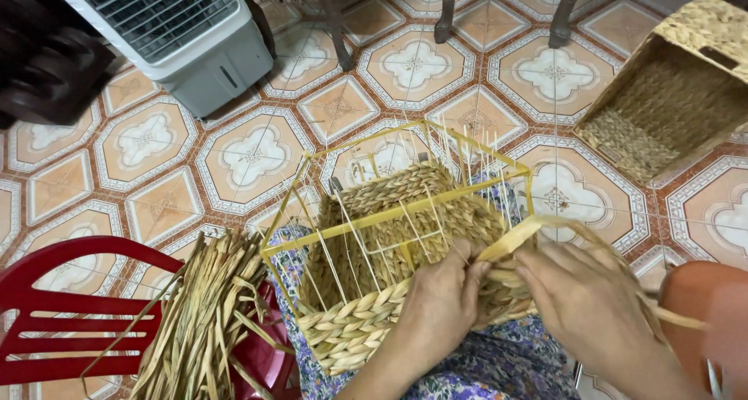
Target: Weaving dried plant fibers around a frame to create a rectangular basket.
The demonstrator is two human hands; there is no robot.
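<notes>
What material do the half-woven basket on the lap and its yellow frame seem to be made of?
The half-woven basket looks like braided dried plant fibre, matte straw-coloured, perhaps water hyacinth or seagrass. Its yellow frame seems thin metal rod with glossy paint, judging by its straight rigid bars. Both hands work a flat strand.

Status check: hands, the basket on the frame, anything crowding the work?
Left hand pinching flat straw strand against half-woven basket. Right hand gripping the weave beside it. Yellow wire frame exposed above. Loose straw bundle lies left, apart.

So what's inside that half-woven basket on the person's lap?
Inside the half-woven basket only thin upright ribs and its yellow wire frame show, nothing loose. The braided wall and both hands cover its bottom.
</notes>
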